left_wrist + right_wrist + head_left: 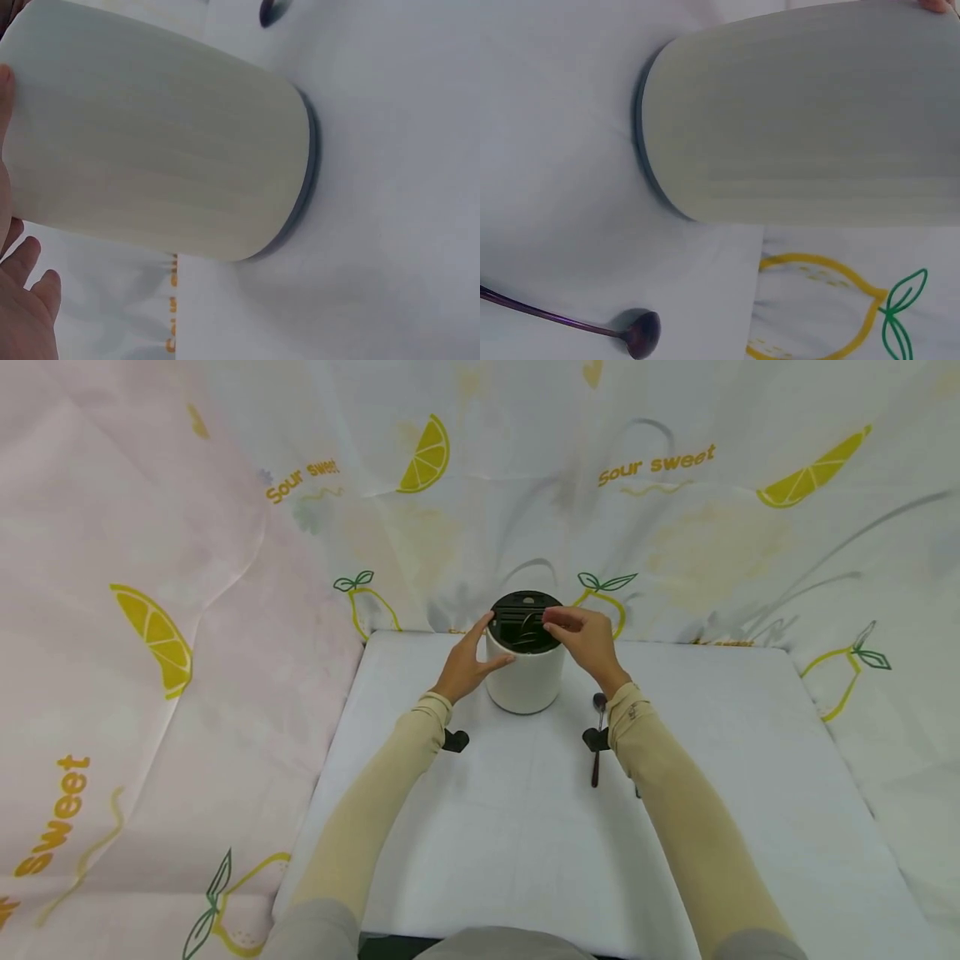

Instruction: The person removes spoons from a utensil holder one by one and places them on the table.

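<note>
A white cylindrical canister with a dark base ring stands upright near the table's back edge. Its black top has slots, a small hole and a dark opening at the front. My left hand grips the canister's upper left side, fingers at the rim and thumb across the front. In the left wrist view, fingers show beside the canister's wall. Over the opening, my right hand pinches a thin curved shiny piece, too small to identify. The right wrist view shows mostly the canister wall.
A dark metal spoon lies on the white table, right of the canister; its bowl shows in the right wrist view. Another small dark object is mostly hidden by the right sleeve. A lemon-print cloth hangs behind.
</note>
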`<state>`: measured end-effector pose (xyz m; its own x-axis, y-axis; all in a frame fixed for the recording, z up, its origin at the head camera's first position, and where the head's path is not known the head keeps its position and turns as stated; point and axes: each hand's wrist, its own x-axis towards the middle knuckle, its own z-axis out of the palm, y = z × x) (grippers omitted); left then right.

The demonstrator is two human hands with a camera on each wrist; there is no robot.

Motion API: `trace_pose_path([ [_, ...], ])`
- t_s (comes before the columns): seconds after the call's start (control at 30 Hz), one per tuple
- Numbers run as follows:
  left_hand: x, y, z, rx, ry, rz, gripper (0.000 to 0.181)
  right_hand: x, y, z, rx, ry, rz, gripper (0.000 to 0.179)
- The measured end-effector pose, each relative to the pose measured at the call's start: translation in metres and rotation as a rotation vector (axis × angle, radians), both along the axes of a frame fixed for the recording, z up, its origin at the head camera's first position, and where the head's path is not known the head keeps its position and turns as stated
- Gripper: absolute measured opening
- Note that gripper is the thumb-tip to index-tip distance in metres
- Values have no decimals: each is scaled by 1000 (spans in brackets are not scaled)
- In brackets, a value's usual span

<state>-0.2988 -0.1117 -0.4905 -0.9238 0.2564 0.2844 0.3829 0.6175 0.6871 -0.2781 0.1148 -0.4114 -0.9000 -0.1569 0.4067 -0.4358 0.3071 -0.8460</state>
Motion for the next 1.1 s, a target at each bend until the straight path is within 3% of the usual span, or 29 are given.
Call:
trace_pose_path([
  [0.23, 1, 0, 2, -9, 11, -4, 87, -19, 0, -19, 37, 9, -2, 30],
  [0.6, 0, 0, -1, -2, 19, -1, 87, -23, -6, -14, 78, -23, 23, 24],
  [0.8, 0, 0, -2, 3, 39, -8, 87, -20, -7, -13, 128, 22, -3, 17],
  [1.1, 1, 0, 0, 4, 27, -8, 87, -22, -11, -12, 182, 35, 21, 21],
])
